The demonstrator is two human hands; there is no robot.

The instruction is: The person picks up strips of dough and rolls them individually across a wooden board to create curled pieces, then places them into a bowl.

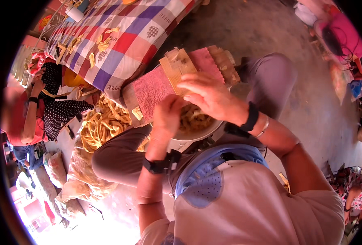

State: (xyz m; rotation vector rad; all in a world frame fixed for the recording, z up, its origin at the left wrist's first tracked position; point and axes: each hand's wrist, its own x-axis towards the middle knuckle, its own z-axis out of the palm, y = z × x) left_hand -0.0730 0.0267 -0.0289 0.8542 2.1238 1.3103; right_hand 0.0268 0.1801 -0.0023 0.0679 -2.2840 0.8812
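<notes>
A wooden block (pixel 176 67) lies on a pink cloth (pixel 152 90) in front of me. My right hand (pixel 209 98) reaches over its near end, fingers stretched and thumb apart. Close beside it, my left hand (pixel 166 116) has its fingers curled together at the block's near edge; whatever they pinch is hidden. Below both hands a pale round bowl (pixel 193 138) holds yellowish-brown pieces (pixel 195 120). A short pale yellow piece (pixel 137 113) rests at the cloth's left edge.
A checked cloth (pixel 123 32) with scattered yellow strips covers a surface at upper left. A heap of long yellowish strips (pixel 103 122) lies by my left knee, above a plastic sack (pixel 87 175). At far left another person (pixel 26 114) sits handling a strip. A pink chair (pixel 344 34) stands at upper right.
</notes>
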